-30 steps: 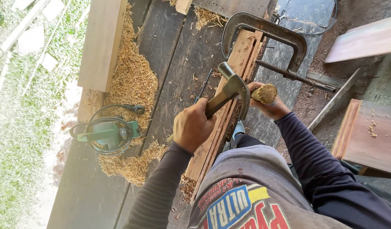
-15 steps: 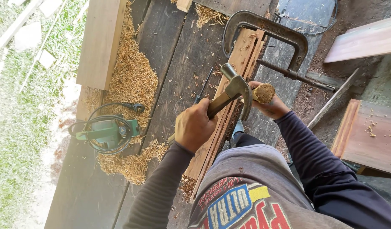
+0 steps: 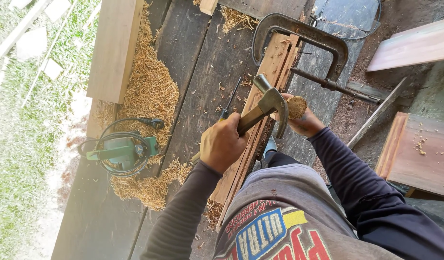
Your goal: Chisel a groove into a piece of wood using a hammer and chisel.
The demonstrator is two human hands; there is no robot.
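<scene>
- At the middle of the view, over the clamped boards: left hand (image 3: 223, 144) with fingers wrapped tight around the handle of a claw hammer (image 3: 263, 107), head raised above the work, claw curving down toward the body.
- Just beside the hammer head: right hand (image 3: 303, 119) with fingers closed around a short wooden stub (image 3: 296, 107), its rough end grain facing up; whether a tool steel runs below it, cannot tell.
- For a clean blow, by judgement: face square on the stub's end, short swing, right fingers kept low and off the struck end, since head and knuckles sit very near.
- Under both hands: stacked pale boards (image 3: 266, 82) lying along the dark plank table (image 3: 202, 62), pinned at the far end by a large iron C-clamp (image 3: 304, 34), screw bar pointing right.
- Edges: clamp frame close ahead of the swing; table's right edge just past the boards.
- Open room: left of the boards, bare planks up to the shavings heap (image 3: 147, 91).
- Well apart on the left: green power tool (image 3: 121, 150) with coiled cord; thick timber (image 3: 115, 48) beyond it.
</scene>
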